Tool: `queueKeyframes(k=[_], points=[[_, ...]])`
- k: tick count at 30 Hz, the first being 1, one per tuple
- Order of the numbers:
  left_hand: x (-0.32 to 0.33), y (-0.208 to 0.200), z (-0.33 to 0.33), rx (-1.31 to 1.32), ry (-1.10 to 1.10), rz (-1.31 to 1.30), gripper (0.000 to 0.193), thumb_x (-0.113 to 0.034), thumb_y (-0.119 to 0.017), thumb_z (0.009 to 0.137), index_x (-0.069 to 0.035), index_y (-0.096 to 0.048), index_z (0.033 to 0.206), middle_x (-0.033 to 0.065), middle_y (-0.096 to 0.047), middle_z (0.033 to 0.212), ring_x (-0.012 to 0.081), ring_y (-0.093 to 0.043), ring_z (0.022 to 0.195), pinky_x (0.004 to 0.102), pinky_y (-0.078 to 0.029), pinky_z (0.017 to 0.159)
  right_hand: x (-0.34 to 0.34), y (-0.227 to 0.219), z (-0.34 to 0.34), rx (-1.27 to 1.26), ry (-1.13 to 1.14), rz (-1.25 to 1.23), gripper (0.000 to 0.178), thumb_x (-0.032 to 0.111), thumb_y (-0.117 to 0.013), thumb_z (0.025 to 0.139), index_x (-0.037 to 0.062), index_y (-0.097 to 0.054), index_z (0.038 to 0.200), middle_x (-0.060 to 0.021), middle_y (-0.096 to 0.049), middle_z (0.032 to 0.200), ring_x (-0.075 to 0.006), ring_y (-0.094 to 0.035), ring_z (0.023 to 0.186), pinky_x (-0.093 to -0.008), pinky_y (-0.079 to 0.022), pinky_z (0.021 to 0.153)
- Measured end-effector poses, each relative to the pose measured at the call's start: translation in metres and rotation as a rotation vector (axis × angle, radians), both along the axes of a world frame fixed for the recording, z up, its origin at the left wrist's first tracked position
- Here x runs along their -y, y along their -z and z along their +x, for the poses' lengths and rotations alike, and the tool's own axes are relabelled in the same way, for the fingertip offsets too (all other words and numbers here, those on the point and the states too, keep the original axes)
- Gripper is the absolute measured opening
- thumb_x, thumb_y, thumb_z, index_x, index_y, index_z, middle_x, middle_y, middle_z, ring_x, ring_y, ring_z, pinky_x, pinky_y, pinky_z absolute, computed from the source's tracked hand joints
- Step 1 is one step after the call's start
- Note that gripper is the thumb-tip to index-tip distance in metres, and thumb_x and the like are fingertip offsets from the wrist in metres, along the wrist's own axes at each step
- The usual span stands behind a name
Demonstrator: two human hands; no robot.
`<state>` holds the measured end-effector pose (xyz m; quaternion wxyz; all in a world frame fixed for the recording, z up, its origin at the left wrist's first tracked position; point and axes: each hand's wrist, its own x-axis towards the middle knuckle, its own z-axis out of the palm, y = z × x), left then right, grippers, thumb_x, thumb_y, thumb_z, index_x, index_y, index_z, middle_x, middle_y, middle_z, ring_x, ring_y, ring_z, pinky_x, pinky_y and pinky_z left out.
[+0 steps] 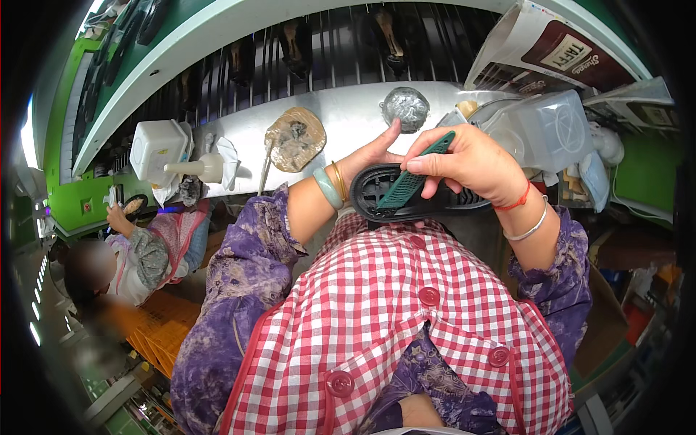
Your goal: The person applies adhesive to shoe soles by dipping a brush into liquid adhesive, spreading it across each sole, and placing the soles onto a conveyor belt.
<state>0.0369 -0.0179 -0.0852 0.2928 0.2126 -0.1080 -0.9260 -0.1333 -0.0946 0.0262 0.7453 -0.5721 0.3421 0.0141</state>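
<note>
In front of my apron I hold a black shoe sole (370, 190), its ribbed hollow inside facing up. My left hand (372, 151) grips its far left side, thumb raised and the other fingers partly hidden behind the sole. My right hand (464, 165) pinches a dark green perforated plastic strip (420, 172) between thumb and fingers. The strip slants down to the left, with its lower end inside the sole's left part. Whether it touches the bottom of the hollow I cannot tell.
The pale worktable (348, 109) bears a brown, stained round lid (308, 130), a silvery wrapped round object (406, 109), a white container (156, 148) and a clear plastic box (544, 130). Beyond runs a rack of bars (333, 61) carrying dark shoes. Another person (156, 254) sits at left.
</note>
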Motion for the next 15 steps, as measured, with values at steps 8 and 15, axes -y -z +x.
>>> queueKeyframes(k=[8, 15], points=[[0.008, -0.001, 0.009, 0.016, 0.097, 0.01, 0.105, -0.079, -0.024, 0.078, 0.007, -0.027, 0.138, 0.0207, -0.034, 0.141, 0.0271, -0.043, 0.125, 0.0336, -0.032, 0.106, 0.011, 0.0, -0.05, -0.083, 0.073, -0.024, 0.012, 0.012, -0.063, 0.083, 0.0014, -0.067, 0.088, -0.0032, -0.064, 0.072, -0.0067, -0.062, 0.059, -0.0154, -0.037, 0.043], [-0.001, 0.023, 0.022, 0.073, -0.107, 0.184, 0.07, -0.048, -0.04, 0.094, 0.007, -0.03, 0.136, 0.0227, -0.042, 0.134, 0.0264, -0.055, 0.113, 0.0333, -0.049, 0.091, -0.008, 0.028, -0.107, -0.071, 0.407, -0.097, 0.016, 0.017, -0.063, 0.086, 0.0036, -0.067, 0.094, -0.0011, -0.061, 0.068, -0.0036, -0.052, 0.056, -0.0148, -0.037, 0.049]])
